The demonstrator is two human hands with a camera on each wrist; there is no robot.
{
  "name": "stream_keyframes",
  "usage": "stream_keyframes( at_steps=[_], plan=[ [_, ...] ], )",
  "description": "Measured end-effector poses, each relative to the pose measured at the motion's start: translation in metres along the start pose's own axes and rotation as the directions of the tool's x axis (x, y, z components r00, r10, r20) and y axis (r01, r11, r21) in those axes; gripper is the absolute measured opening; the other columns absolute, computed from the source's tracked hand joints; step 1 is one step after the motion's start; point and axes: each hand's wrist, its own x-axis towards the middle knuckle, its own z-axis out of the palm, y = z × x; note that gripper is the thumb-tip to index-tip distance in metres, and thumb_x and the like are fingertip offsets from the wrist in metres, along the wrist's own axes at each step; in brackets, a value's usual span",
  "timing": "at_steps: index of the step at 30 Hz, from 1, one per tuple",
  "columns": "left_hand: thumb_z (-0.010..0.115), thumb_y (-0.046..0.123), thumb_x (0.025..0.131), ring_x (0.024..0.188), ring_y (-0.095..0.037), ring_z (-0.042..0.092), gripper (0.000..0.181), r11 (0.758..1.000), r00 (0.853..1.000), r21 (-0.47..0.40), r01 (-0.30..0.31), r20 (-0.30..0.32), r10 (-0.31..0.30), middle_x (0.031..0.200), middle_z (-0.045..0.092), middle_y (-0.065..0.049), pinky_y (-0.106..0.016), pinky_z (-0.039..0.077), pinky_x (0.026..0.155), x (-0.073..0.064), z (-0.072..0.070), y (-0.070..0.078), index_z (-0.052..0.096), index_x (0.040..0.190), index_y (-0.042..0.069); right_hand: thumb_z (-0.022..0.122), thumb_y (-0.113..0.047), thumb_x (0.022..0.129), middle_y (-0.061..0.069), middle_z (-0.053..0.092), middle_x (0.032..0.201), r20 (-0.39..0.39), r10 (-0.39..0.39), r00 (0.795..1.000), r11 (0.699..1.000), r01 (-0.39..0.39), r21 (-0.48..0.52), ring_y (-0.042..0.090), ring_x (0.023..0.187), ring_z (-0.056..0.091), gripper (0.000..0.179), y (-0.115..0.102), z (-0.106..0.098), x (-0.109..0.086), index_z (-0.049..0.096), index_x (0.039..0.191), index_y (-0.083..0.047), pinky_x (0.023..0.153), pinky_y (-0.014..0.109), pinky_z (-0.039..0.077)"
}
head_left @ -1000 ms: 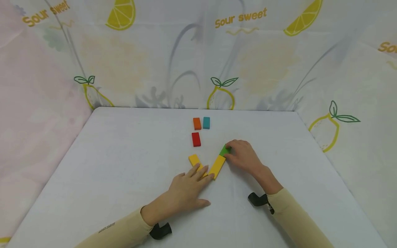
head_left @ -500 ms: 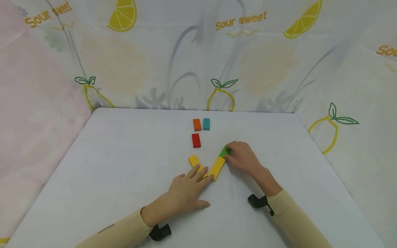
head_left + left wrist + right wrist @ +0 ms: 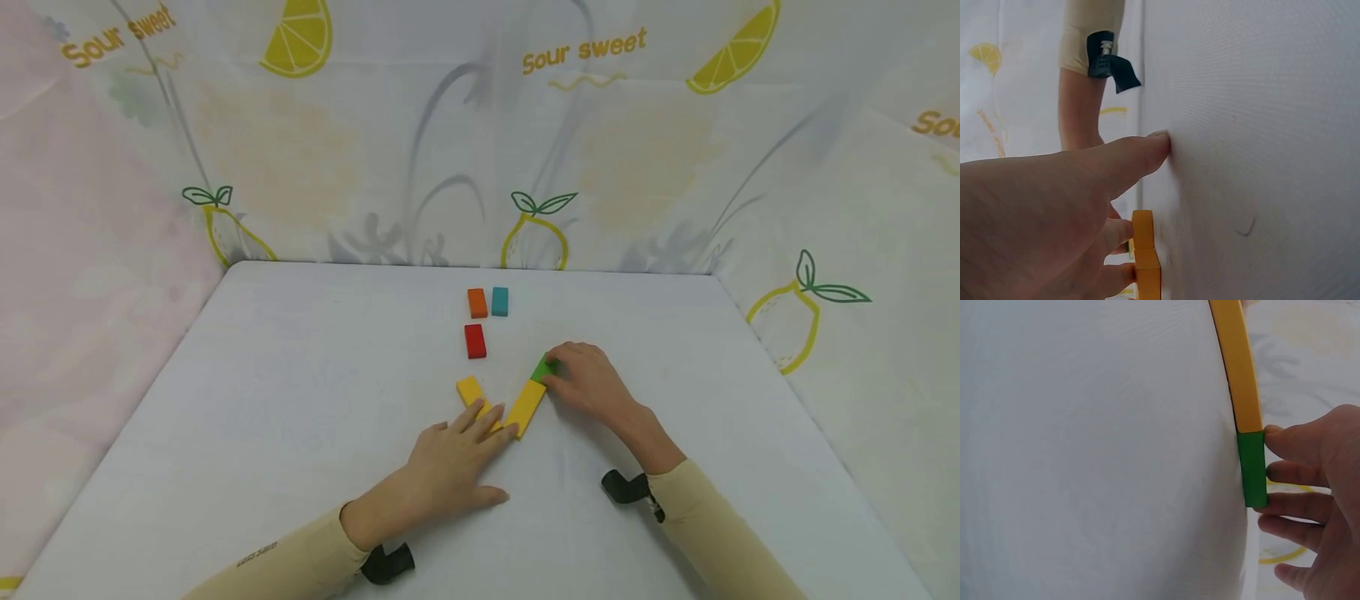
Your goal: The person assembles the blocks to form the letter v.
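Observation:
Two yellow strips lie flat on the white table in a V whose point faces the person, the left yellow block (image 3: 469, 387) partly hidden by fingers and the right yellow block (image 3: 527, 405) mostly in sight. My left hand (image 3: 453, 467) has its fingers spread and straight, their tips resting on the yellow pieces near the V's point; its thumb touches the tabletop. A green block (image 3: 1252, 469) continues the right arm of the V, end to end with the yellow. My right hand (image 3: 592, 382) pinches this green block between thumb and fingers.
Beyond the V lie a red block (image 3: 475, 341), an orange block (image 3: 477, 303) and a teal block (image 3: 500, 302). The white tabletop (image 3: 300, 358) ends at a lemon-printed cloth backdrop (image 3: 645, 167). Black wrist camera mounts (image 3: 624, 487) stick out below both forearms.

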Motion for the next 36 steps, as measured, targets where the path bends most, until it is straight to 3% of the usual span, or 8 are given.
stream_keyframes(
  at_steps=[11,18,28,36],
  plan=[
    [0.060,0.068,0.086,0.153,-0.027,0.024,0.082,1.000,1.000,0.008,-0.004,-0.015,0.005,0.165,0.026,0.002,-0.050,0.052,0.096,0.000,0.003,-0.002,0.033,0.155,0.034,0.076,-0.023,0.086,0.007,0.073,0.102,-0.019,-0.040,0.999,0.999,0.040,0.014,0.025,0.096,0.067,0.021,0.003,-0.001,0.008,0.073,0.100,-0.008,0.092,0.045,0.051],
    [0.060,0.068,0.086,0.154,-0.026,0.023,0.082,1.000,1.000,-0.011,0.003,0.003,-0.003,0.166,0.025,0.003,-0.051,0.051,0.098,0.001,0.002,-0.001,0.032,0.155,0.035,0.075,-0.020,0.085,0.008,0.073,0.104,-0.034,-0.050,0.998,0.998,0.051,0.031,0.028,0.100,0.067,0.018,0.007,0.000,0.021,0.072,0.098,-0.007,0.094,0.047,0.051],
    [0.060,0.070,0.085,0.154,-0.026,0.021,0.084,1.000,0.999,-0.001,0.007,0.037,-0.007,0.166,0.022,0.004,-0.052,0.050,0.100,0.001,0.001,0.001,0.030,0.155,0.036,0.072,-0.026,0.088,0.010,0.069,0.119,0.066,-0.023,0.998,0.997,0.019,0.070,0.030,0.113,0.062,0.030,0.011,-0.001,0.036,0.069,0.113,-0.008,0.102,0.049,0.047],
    [0.060,0.069,0.085,0.154,-0.026,0.021,0.083,1.000,1.000,-0.012,0.011,0.028,-0.011,0.166,0.024,0.004,-0.052,0.050,0.099,-0.001,0.002,0.000,0.030,0.155,0.036,0.069,-0.027,0.091,0.010,0.065,0.128,0.123,0.007,0.992,0.996,-0.018,0.089,0.030,0.123,0.057,0.037,0.009,-0.006,0.054,0.065,0.123,-0.008,0.109,0.049,0.043]
  ],
)
